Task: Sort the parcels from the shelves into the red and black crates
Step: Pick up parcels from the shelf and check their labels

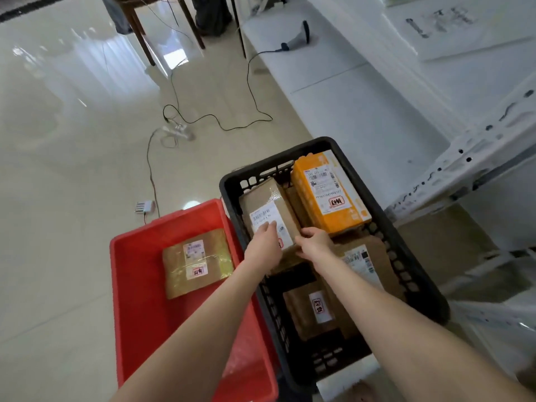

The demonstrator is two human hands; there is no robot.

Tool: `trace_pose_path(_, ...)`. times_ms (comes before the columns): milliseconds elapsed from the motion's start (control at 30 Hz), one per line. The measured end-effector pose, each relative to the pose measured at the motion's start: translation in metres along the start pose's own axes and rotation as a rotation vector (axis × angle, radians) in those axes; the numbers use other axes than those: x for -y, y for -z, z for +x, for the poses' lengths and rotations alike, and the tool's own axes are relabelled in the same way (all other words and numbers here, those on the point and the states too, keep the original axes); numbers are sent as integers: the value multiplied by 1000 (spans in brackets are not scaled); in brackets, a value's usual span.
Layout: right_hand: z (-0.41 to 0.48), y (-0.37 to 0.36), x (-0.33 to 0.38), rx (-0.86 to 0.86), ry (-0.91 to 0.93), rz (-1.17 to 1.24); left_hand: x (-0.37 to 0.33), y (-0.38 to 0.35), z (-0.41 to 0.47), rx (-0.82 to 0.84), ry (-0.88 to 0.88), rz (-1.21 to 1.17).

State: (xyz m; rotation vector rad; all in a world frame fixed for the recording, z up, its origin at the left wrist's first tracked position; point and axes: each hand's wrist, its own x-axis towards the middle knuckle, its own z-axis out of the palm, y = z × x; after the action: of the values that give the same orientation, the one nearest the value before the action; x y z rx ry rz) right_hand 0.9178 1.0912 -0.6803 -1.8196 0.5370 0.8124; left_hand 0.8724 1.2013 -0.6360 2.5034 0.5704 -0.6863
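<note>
Both my hands are down in the black crate [406,250], which stands on the floor with its long side touching the red crate [136,300] to its left. They are on the brown parcel [266,204] in the black crate's far left corner. My left hand [262,245] lies on top with straight, flat fingers pressing on the white label, which I judge steadies the box from above. My right hand [314,242] has its fingers curled round the parcel's near right edge, in the gap beside the orange parcel [327,192] in the far right corner. That grip looks meant to seat the box snugly, or to tip it so the label reads; I cannot tell which. Two more boxes fill this crate: a labelled carton [365,256] along the right wall and a stamped carton [313,311] towards the near end, so space is tight and each box has to go in square. The red crate holds a taped flat parcel [197,262] near its far end, label up. The white shelf frame [478,146] that the parcels come from rises at my right, just beside the black crate
</note>
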Motion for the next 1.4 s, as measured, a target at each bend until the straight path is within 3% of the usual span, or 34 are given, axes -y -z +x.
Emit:
trace_pose_path(100, 20, -10, -4, -50, -25, -66, 4, -1, 20, 119, -4, 26)
trace_pose_path(267, 6, -9, 1, 28, -46, -139, 6, -2, 35, 221, -19, 98)
trace_pose_path(433, -28, 13, 12, 8, 124, -359, -3, 12, 29, 251, -58, 200)
trace_pose_path(600, -70, 58, 20, -154, 284, -624, -38, 33, 9, 162, -149, 358)
trace_pose_path(733, -105, 116, 21, -300, 302, -787, -96, 40, -21, 66, -333, 500)
trace_pose_path(933, -179, 214, -17, -524, 206, -773, -201, 12, -100, -48, -649, 692)
trace_pose_path(1400, -443, 385, -240, -985, -70, -569, -351, -145, -397, -110, -1311, 898)
